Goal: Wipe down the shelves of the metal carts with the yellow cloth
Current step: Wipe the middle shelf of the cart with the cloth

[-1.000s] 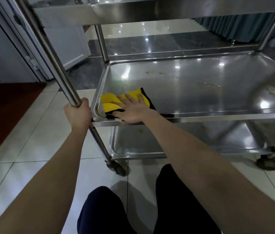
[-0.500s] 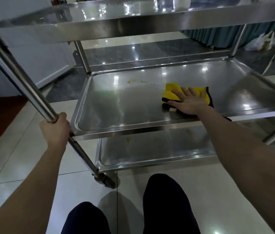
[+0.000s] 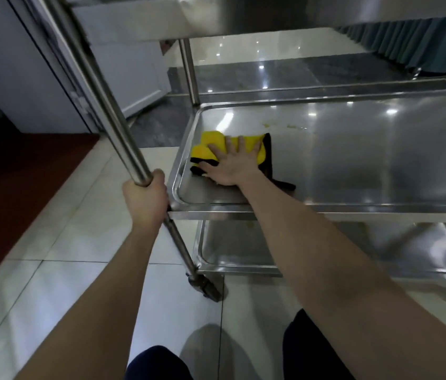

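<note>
The right hand [image 3: 230, 165] lies flat on the cloth [image 3: 206, 146], fingers straight and spread, pressing it onto the middle shelf [image 3: 367, 165] of the cart [image 3: 326, 212]; the cloth sits in that shelf's near-left corner, yellow with a black edge, bunched under the palm, a black strip trailing out to the right past the wrist; the left hand [image 3: 145, 200] is curled tight round the post [image 3: 101, 100] at the cart's near-left corner, just above the level of the middle shelf; small yellowish specks [image 3: 295, 127] lie on the shelf just beyond the cloth, apart from it; the bottom shelf [image 3: 232, 250] shows beneath, and the top shelf [image 3: 145, 23] crosses overhead, blurred; a caster [image 3: 206, 287] stands on the pale tiles [image 3: 60, 270] at the post's foot; a red mat [image 3: 10, 193] lies to the left; a teal curtain [image 3: 421, 42] hangs far right; dark-clad knees [image 3: 158, 363] show at the bottom edge.
</note>
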`<state>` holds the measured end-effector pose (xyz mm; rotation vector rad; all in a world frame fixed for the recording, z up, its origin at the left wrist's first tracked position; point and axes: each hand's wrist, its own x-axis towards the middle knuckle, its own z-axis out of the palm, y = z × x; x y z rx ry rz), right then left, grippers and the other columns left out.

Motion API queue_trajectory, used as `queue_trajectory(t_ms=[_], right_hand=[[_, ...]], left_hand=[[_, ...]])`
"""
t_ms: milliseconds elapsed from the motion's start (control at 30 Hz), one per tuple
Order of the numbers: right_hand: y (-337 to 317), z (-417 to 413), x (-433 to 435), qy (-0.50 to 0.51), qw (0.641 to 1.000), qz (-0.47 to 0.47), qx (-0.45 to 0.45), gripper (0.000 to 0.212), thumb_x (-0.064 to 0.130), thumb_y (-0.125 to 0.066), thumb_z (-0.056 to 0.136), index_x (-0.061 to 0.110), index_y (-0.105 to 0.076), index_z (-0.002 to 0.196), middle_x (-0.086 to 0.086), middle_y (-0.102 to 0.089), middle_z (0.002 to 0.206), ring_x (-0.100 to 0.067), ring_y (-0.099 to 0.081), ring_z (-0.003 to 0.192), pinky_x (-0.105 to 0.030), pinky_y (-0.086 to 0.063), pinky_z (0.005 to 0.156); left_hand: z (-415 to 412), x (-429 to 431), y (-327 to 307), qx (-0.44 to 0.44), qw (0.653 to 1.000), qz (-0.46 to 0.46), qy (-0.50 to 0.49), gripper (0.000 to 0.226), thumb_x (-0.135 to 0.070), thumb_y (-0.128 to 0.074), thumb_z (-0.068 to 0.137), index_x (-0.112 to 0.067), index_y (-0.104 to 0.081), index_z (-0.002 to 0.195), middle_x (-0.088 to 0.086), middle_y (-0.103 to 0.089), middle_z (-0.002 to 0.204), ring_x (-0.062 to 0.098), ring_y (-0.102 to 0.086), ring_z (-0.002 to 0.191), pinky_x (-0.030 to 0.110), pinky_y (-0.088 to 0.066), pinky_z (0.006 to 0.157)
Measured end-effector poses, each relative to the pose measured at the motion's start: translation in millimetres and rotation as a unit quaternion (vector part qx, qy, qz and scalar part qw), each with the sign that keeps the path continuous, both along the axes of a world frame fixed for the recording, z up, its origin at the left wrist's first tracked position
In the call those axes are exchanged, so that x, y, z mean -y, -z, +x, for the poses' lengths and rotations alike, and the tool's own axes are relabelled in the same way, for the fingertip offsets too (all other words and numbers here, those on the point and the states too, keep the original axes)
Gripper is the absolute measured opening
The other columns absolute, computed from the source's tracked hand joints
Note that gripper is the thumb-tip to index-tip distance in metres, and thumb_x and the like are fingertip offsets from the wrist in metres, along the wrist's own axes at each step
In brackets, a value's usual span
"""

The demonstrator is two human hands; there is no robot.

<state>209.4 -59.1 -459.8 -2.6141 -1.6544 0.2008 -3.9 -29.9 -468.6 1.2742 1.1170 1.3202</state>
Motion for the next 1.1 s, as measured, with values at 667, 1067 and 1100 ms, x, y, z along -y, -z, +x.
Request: queue_trajectory(t_ms=[667, 1067, 1100], right_hand=[[3.1, 88.0, 198.2, 0.108, 0.994, -0.011, -0.024, 0.090, 0.100, -0.009, 0.077, 0.066, 0.002, 0.160, 0.018, 0.008, 0.178, -0.019, 0.010, 0.166, -0.064, 0.008, 0.129], [5.7, 94.3, 204.1, 0.137, 0.990, -0.007, -0.014, 0.084, 0.095, -0.013, 0.087, 0.062, 0.004, 0.162, 0.014, 0.009, 0.179, -0.022, 0.011, 0.166, -0.068, 0.011, 0.126], [5.8, 94.5, 204.4, 0.136, 0.991, -0.006, -0.013, 0.081, 0.093, -0.015, 0.089, 0.061, 0.004, 0.162, 0.014, 0.009, 0.179, -0.022, 0.012, 0.166, -0.068, 0.011, 0.126]], left_hand=[[-20.2, 16.3, -17.6, -0.116, 0.992, 0.009, 0.049, 0.041, -0.049, -0.080, 0.080, -0.011, -0.066, 0.078, 0.013, -0.071, 0.074, 0.021, -0.068, 0.065, 0.046, -0.060, 0.069], [125.4, 111.4, -14.1, -0.362, 0.832, 0.357, 0.221, 0.027, -0.013, -0.048, 0.107, -0.007, -0.065, 0.128, 0.016, -0.064, 0.129, 0.039, -0.057, 0.121, 0.048, -0.043, 0.105], [137.6, 107.0, -11.4, -0.405, 0.815, 0.343, 0.231, 0.031, -0.016, -0.045, 0.110, -0.007, -0.063, 0.133, 0.017, -0.063, 0.134, 0.039, -0.056, 0.125, 0.048, -0.042, 0.107]])
